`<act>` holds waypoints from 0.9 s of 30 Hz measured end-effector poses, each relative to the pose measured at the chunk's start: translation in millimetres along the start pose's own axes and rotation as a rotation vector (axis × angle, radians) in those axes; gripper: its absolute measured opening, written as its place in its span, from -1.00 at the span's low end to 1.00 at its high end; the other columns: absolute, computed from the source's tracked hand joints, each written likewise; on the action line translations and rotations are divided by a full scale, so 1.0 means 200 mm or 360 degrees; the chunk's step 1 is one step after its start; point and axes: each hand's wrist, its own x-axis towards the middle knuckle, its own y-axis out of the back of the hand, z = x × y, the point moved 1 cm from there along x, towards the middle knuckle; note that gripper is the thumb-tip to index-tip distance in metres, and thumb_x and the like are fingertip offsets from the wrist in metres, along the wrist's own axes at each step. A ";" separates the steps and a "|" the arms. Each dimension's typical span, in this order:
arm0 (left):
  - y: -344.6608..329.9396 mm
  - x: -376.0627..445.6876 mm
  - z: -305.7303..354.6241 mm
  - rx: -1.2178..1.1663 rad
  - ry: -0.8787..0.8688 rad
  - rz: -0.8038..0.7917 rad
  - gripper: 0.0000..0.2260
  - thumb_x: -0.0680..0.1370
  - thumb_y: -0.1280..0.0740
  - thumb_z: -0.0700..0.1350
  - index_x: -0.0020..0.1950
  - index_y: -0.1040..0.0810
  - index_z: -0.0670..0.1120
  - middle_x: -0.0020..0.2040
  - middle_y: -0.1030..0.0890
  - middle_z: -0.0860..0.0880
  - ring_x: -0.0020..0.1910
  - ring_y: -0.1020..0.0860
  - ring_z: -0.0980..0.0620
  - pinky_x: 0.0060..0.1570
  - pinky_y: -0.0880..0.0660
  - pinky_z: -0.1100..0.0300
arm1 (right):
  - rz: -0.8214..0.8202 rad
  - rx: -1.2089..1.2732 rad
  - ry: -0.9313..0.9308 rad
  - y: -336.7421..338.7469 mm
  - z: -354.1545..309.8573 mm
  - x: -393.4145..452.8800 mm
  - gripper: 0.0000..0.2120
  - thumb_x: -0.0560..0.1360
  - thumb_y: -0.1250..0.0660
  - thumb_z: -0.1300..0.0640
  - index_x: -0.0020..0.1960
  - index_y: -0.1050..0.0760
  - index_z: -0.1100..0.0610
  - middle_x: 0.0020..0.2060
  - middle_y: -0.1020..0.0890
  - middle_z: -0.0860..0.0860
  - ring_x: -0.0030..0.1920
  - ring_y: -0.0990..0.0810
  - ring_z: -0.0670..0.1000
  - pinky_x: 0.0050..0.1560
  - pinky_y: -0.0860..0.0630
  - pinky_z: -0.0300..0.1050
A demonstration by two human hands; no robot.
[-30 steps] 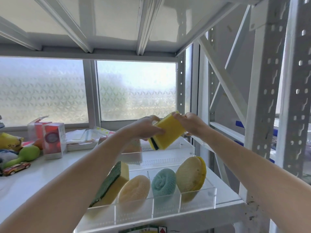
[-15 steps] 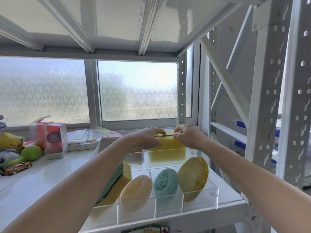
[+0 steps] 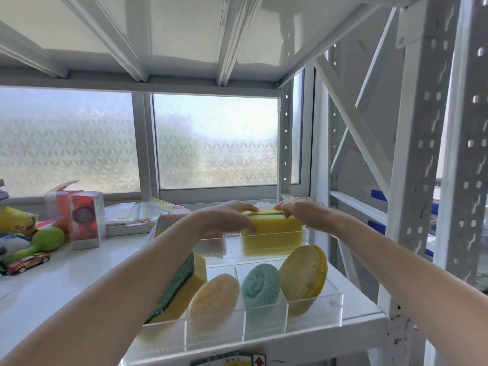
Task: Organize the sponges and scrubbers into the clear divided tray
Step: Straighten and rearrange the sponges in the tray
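Between your left hand [image 3: 229,220] and right hand [image 3: 301,212] stands a sponge [image 3: 274,228] in the tray's [image 3: 314,310] back compartment. Nearer to you than both hands (front row) four scrubbers [image 3: 261,286] stand side by side. Left of your left hand, boxes [image 3: 84,217] stand on the shelf [image 3: 66,281].

Both arms reach forward, left hand [image 3: 232,216] and right hand [image 3: 301,211] curled downward

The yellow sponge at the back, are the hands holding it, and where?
Yes. Both hands grip the yellow sponge by its top edge: left hand at its left end, right hand at its right, inside the clear tray's rear compartment.
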 end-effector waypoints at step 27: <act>0.00 0.05 -0.03 0.0436 -0.0087 0.0286 -0.41 0.43 -0.36 0.00 0.43 -0.30 0.00 0.39 -0.40 -0.01 0.32 -0.37 0.00 0.23 -0.31 0.17 | 0.0027 -0.0232 0.0283 -0.01 0.05 0.06 -0.52 0.47 -0.28 0.15 0.38 -0.39 0.01 0.23 -0.46 0.08 0.08 -0.46 0.03 -0.03 -0.39 -0.19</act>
